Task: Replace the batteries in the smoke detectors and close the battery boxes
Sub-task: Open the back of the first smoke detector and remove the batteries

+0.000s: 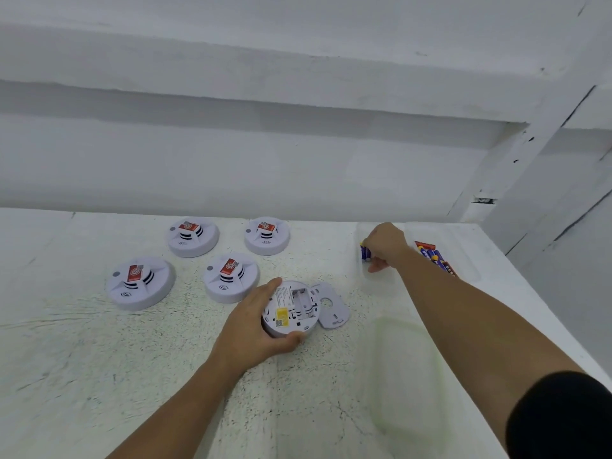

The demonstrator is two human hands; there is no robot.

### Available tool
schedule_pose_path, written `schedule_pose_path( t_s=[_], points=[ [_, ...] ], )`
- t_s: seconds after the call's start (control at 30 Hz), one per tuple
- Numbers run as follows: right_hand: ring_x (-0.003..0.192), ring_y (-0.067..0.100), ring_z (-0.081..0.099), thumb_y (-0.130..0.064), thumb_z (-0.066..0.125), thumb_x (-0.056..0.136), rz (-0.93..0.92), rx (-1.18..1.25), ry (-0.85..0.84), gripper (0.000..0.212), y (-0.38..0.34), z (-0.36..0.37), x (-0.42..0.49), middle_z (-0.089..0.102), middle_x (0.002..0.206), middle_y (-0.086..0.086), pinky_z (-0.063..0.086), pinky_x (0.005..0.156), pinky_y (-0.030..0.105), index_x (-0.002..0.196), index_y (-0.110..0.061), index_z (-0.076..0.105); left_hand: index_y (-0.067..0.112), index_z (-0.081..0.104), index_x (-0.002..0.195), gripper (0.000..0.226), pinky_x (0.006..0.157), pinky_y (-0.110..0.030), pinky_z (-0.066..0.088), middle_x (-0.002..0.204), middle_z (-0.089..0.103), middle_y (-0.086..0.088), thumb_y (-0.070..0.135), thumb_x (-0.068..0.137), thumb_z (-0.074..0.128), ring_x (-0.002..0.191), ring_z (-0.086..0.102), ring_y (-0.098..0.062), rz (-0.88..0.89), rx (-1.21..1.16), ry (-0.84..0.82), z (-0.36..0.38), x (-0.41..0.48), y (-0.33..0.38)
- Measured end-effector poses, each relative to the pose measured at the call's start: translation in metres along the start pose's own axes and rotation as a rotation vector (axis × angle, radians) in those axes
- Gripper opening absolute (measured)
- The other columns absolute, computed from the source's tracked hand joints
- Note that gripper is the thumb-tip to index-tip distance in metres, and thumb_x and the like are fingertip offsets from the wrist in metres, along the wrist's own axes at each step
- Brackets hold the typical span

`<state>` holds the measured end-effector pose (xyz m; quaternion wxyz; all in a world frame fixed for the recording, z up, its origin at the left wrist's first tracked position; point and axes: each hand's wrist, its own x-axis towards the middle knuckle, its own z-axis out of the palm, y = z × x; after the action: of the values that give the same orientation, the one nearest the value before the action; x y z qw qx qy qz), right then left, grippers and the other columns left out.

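The left hand (pixel 255 323) grasps the overturned smoke detector (pixel 291 309) from its left side, thumb curled round the near rim and fingers over the far rim, and holds it on the white speckled bench (pixel 99 359). The detector lies underside up, near the middle of the bench, with its battery bay uncovered and a yellow label beside the bay. Its grey battery cover (pixel 332 306) lies flat on the bench against the detector's right edge.

The right hand (pixel 385 246) reaches to the far right of the bench, knuckles up, fingers closed on a few blue batteries (pixel 366 251) inside a clear tray (pixel 381 286) (how many cells it holds is too blurred to count). Just to the right, a second clear tray (pixel 467 260) holds spare batteries (pixel 433 256), blue with red ends, partly hidden by the forearm. Nearer the person, a third clear container (pixel 404 376) sits on the bench beside that forearm, whose upper part wears a black sleeve (pixel 563 415).

Four more detectors rest face up, each with a red sticker: the back-left detector (pixel 193 236), the back-right detector (pixel 267 235), the front-left detector (pixel 140 283), and the front-right detector (pixel 231 276), which sits just beside the left fingertips
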<state>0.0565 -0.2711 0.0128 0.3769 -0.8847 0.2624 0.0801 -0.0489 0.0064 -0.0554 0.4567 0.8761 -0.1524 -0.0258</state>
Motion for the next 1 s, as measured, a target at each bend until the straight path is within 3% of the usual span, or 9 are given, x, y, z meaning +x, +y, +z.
schedule_pose_path(
  t_s=[0.07,0.23,0.37,0.5,0.63,0.77,0.9,0.93,1.0],
  points=[
    [0.061,0.023,0.063,-0.006,0.054,0.09,-0.008,0.018,-0.025,0.003,0.001,-0.001,0.003,0.062,0.084,0.013,0.051,0.043,0.024,0.091,-0.006,0.056,0.034,0.035,0.142,0.095,0.085,-0.01,0.035,0.12,0.038,0.036,0.049,0.061,0.083,0.112,0.036,0.019,0.003,0.002,0.002,-0.001,0.0,0.001],
    [0.074,0.029,0.063,-0.004,0.048,0.092,0.015,0.118,-0.065,0.009,0.006,-0.006,0.003,0.059,0.098,0.017,0.059,0.061,0.038,0.098,-0.007,0.053,0.033,0.035,0.141,0.093,0.077,-0.001,0.033,0.118,0.037,0.038,0.048,0.062,0.082,0.108,0.034,0.025,0.018,0.026,0.01,-0.001,-0.001,0.005],
    [0.062,0.028,0.057,-0.002,0.045,0.093,0.039,0.292,-0.074,0.011,0.004,-0.022,-0.005,0.05,0.087,0.016,0.056,0.052,0.041,0.1,-0.001,0.053,0.033,0.037,0.141,0.094,0.079,-0.006,0.037,0.119,0.042,0.034,0.05,0.061,0.082,0.108,0.04,0.019,0.008,0.008,0.008,0.0,-0.002,0.004],
    [0.062,0.024,0.058,-0.01,0.048,0.095,-0.117,0.333,-0.01,0.014,0.004,-0.054,-0.007,0.055,0.084,0.013,0.055,0.054,0.036,0.103,-0.001,0.056,0.034,0.036,0.141,0.097,0.083,-0.015,0.042,0.12,0.047,0.027,0.06,0.056,0.075,0.108,0.047,0.008,0.005,0.017,0.001,0.0,-0.001,0.003],
    [0.061,0.022,0.059,-0.01,0.05,0.094,-0.164,0.331,0.131,0.016,0.018,-0.087,0.002,0.06,0.086,0.014,0.051,0.052,0.031,0.104,-0.001,0.059,0.033,0.036,0.141,0.096,0.079,-0.011,0.038,0.117,0.043,0.029,0.053,0.059,0.081,0.106,0.045,0.009,0.014,0.036,0.006,0.0,-0.002,0.003],
    [0.059,0.023,0.056,-0.001,0.045,0.094,-0.077,0.113,0.159,0.016,0.043,-0.102,0.01,0.059,0.087,0.016,0.049,0.051,0.031,0.099,-0.002,0.06,0.032,0.036,0.141,0.094,0.077,-0.005,0.033,0.117,0.043,0.027,0.048,0.061,0.083,0.102,0.042,0.014,0.021,0.051,0.017,0.001,-0.002,0.006],
    [0.054,0.021,0.054,0.004,0.051,0.085,-0.009,-0.383,0.049,0.017,0.063,-0.095,0.011,0.058,0.07,0.011,0.044,0.05,0.027,0.087,-0.007,0.064,0.033,0.036,0.141,0.094,0.078,-0.008,0.034,0.122,0.046,0.021,0.051,0.061,0.082,0.106,0.043,0.006,0.014,0.06,0.021,0.002,-0.002,0.007],
    [0.051,0.021,0.05,0.007,0.05,0.083,-0.003,-0.491,0.061,0.018,0.066,-0.092,0.009,0.054,0.063,0.011,0.041,0.047,0.025,0.076,-0.005,0.062,0.034,0.036,0.141,0.094,0.078,-0.01,0.034,0.122,0.046,0.021,0.051,0.061,0.082,0.107,0.044,0.004,0.012,0.061,0.022,0.002,-0.002,0.006],
    [0.045,0.016,0.036,0.006,0.047,0.084,-0.006,-0.58,0.103,0.032,0.071,-0.087,0.008,0.039,0.053,0.007,0.029,0.042,0.023,0.057,-0.01,0.041,0.034,0.035,0.14,0.094,0.08,-0.013,0.035,0.123,0.046,0.02,0.051,0.061,0.082,0.109,0.044,0.002,0.005,0.056,0.021,0.002,-0.002,0.007]
  ],
)
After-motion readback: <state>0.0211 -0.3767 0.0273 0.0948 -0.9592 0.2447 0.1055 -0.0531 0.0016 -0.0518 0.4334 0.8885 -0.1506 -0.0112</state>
